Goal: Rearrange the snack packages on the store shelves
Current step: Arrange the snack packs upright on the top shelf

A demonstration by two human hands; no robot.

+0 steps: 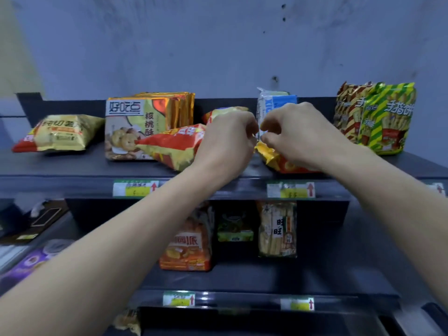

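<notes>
From the head camera, both bare hands reach over the top shelf (72, 166). The left hand (225, 144), curled closed, grips the end of a red-and-yellow chip bag (169, 146) that tilts toward 9 o'clock. The right hand (300, 134), at 3 o'clock of the left, has its fingers bent and pinched on the crimped edge of a second red-and-yellow bag (269, 154) lying flat. A third such bag (58, 133) lies at far 9 o'clock, and a fourth (225, 112) peeks up behind the left hand. Beside the third bag stands one stack of walnut cookie packs (131, 127); behind the right hand, one blue-white pack (274, 105); at 3 o'clock, two striped fry-stick bags (385, 117). The lower shelf (315, 275) holds three packages: orange (186, 248), green (235, 229), clear rice-cracker (277, 229).
</notes>
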